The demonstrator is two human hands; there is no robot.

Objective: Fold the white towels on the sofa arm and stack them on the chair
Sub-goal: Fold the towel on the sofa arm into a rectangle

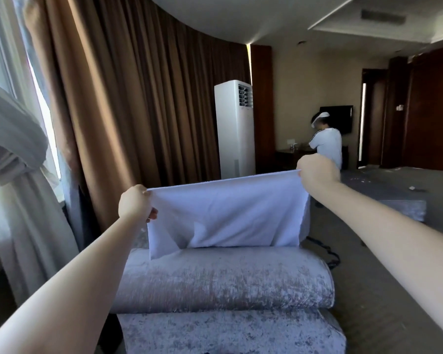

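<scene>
Fingers [152, 215] of the left hand [134, 203] are curled in, pinching the upper left corner of the white towel [225, 213] just left of the frame's centre. The right hand [317, 172], higher and right of centre, is closed on the towel's upper right corner. Its fingers sit mostly behind the back of the hand, so only the closed grip at the corner can be made out. Both bare arms reach in from the lower corners of the frame.

The towel is stretched taut between the two hands, its top edge sloping up toward the right. It hangs as a wide sheet in the middle of the frame. Its lower edge meets the top of the sofa arm [223, 279], a rolled grey velvet bolster in the lower centre. The lower left corner drapes a little over the roll's near side, and a crease lifts part of the bottom edge.

Brown curtains [138, 98] fill the upper left, with a pale sheer curtain [16, 149] at the far left edge. A tall white air conditioner [234, 129] stands behind the towel. To its right, another person [326, 144] in a white shirt stands below a dark wall screen [338, 118]. A grey upholstered piece [399, 205] lies at mid-right on the carpet [394, 277].
</scene>
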